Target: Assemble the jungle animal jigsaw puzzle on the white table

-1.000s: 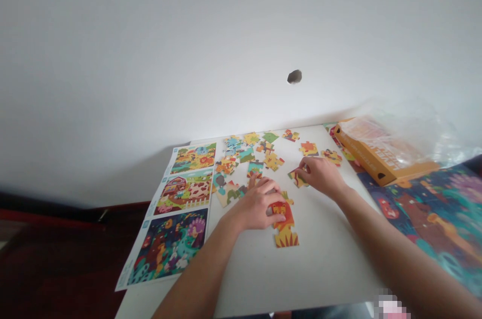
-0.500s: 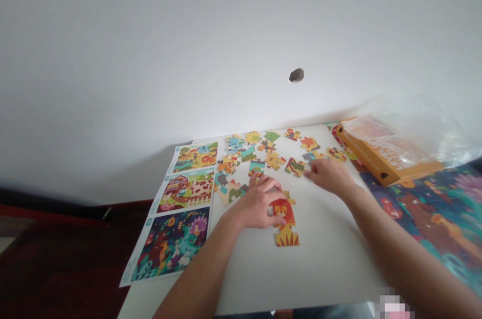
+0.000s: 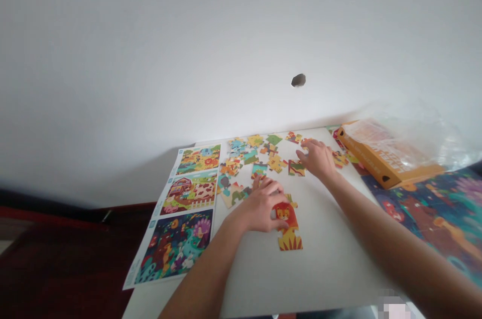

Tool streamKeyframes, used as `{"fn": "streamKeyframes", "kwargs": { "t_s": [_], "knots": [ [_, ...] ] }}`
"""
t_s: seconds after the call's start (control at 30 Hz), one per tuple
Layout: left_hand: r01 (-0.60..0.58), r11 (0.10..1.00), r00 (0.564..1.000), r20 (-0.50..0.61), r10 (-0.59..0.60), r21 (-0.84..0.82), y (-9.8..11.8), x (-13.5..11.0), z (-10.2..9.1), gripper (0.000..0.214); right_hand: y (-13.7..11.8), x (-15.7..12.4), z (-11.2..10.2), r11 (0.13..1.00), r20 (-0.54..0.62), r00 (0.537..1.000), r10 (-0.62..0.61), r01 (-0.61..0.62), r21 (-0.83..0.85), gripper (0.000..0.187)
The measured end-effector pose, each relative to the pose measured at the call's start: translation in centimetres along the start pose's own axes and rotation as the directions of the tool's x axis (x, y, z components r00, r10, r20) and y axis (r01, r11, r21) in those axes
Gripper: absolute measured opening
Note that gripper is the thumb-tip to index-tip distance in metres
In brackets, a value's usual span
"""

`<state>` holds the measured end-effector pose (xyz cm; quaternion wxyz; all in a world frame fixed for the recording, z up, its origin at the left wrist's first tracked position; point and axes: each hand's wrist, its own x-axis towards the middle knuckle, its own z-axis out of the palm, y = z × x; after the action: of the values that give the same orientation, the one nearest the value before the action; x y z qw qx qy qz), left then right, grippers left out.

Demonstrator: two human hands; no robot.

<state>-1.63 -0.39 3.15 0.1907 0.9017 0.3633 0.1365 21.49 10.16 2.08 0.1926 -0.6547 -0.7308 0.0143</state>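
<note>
Here, the lion puzzle strip [image 3: 289, 220] lies flat around the middle of the tabletop [image 3: 324, 269], its length pointing to the near edge: interlocked pieces with a yellow-orange face against red and, at the bottom, yellow with dark-red spikes. The left hand [image 3: 263, 203] rests on its left side, thumb and fingers spread apart. Toward the far edge, the right hand [image 3: 319, 158] has thumb and fingers apart beside an orange puzzle piece [image 3: 308, 142]; a green-and-brown piece [image 3: 296, 168] lies nearby. Along the left edge lies a three-picture reference sheet [image 3: 190, 193]; by the right edge, an orange puzzle box [image 3: 367, 158] under clear plastic [image 3: 425, 136].
</note>
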Motion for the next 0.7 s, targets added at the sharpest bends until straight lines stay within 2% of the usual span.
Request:
{"fn": "streamKeyframes", "kwargs": {
  "t_s": [0.07, 0.2, 0.3, 0.37, 0.47, 0.53, 0.6, 0.7],
  "knots": [
    [-0.007, 1.0, 1.0, 0.001, 0.007, 0.003, 0.0, 0.0, 0.1, 0.048, 0.0, 2.3, 0.9, 0.999, 0.044, 0.998, 0.034, -0.033, -0.015, 0.04],
    [-0.029, 1.0, 1.0, -0.007, 0.029, 0.001, -0.3, -0.2, 0.2, 0.048, -0.2, 6.5, 2.1, 0.995, 0.24, 0.966, 0.096, -0.084, -0.059, 0.045],
    [-0.036, 0.999, 0.999, -0.016, 0.036, -0.014, -0.5, -0.4, 0.3, 0.046, -0.3, 8.2, 2.4, 0.994, 0.25, 0.963, 0.1, -0.085, -0.07, 0.043],
    [-0.042, 0.999, 0.999, -0.022, 0.041, -0.024, -0.5, -0.4, 0.4, 0.044, -0.3, 8.6, 2.4, 0.994, 0.257, 0.961, 0.102, -0.087, -0.067, 0.048],
    [-0.046, 0.998, 0.999, -0.028, 0.045, -0.04, -0.5, -0.3, 0.4, 0.044, -0.3, 7.9, 1.8, 0.995, 0.25, 0.963, 0.101, -0.094, -0.041, 0.058],
    [-0.045, 0.998, 0.999, -0.023, 0.044, -0.038, -0.5, -0.3, 0.4, 0.045, -0.6, 6.6, 0.9, 0.996, 0.176, 0.983, 0.06, -0.069, 0.049, 0.057],
    [-0.046, 0.999, 0.999, -0.017, 0.046, -0.027, -0.6, -0.2, 0.3, 0.046, -1.0, 4.5, -0.3, 0.977, 0.08, 0.996, -0.035, 0.018, 0.213, 0.055],
    [-0.048, 0.999, 0.999, -0.022, 0.047, -0.013, -0.7, -0.3, 0.1, 0.045, -1.6, 0.5, -2.0, 0.902, 0.076, 0.97, -0.231, 0.184, 0.392, 0.05]
  ]
}}
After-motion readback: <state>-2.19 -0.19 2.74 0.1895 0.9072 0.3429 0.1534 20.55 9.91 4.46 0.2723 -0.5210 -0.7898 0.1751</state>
